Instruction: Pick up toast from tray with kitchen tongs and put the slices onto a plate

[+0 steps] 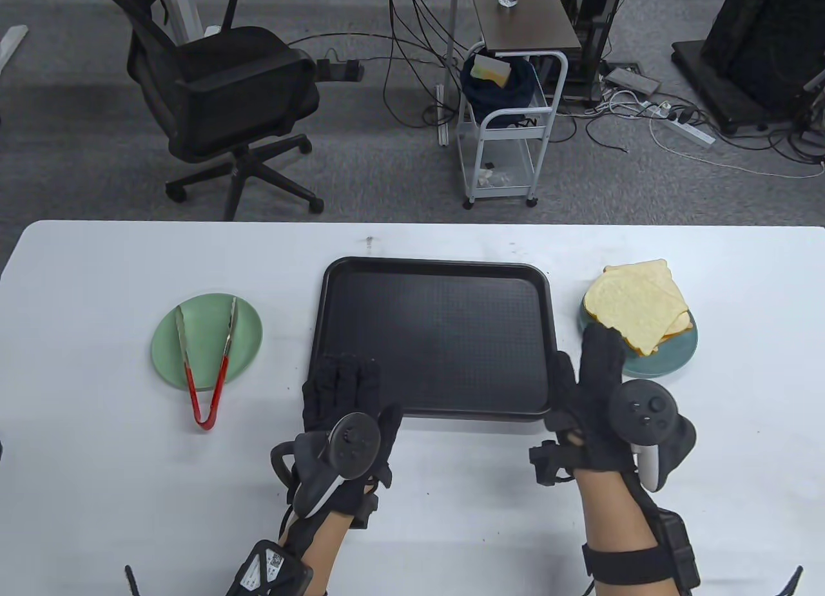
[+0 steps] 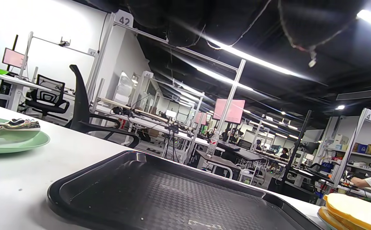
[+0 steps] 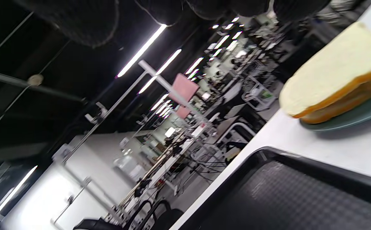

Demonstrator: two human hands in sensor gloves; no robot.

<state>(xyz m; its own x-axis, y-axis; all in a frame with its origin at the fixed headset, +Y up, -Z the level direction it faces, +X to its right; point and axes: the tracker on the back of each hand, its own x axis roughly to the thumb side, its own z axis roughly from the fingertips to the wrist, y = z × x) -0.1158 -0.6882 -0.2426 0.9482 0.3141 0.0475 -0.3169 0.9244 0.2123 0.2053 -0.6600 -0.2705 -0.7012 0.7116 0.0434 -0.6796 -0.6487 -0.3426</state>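
Observation:
The black tray [image 1: 432,338] lies mid-table with no toast on it. Stacked toast slices [image 1: 638,306] sit on a teal plate [image 1: 670,357] to its right. Red-handled metal tongs [image 1: 206,357] lie across a light green plate [image 1: 248,338] on the left, untouched. My left hand [image 1: 341,390] rests with straight fingers on the tray's near left corner. My right hand [image 1: 590,370] has its fingers stretched out between the tray's near right corner and the teal plate. In the wrist views, the tray [image 2: 160,198] [image 3: 300,198] fills the foreground, with toast [image 2: 351,210] [image 3: 332,73] beyond.
The white table [image 1: 116,493] has a far edge behind the tray. Past it on the floor stand a black office chair [image 1: 219,100] and a white wheeled cart [image 1: 509,125], with cables around.

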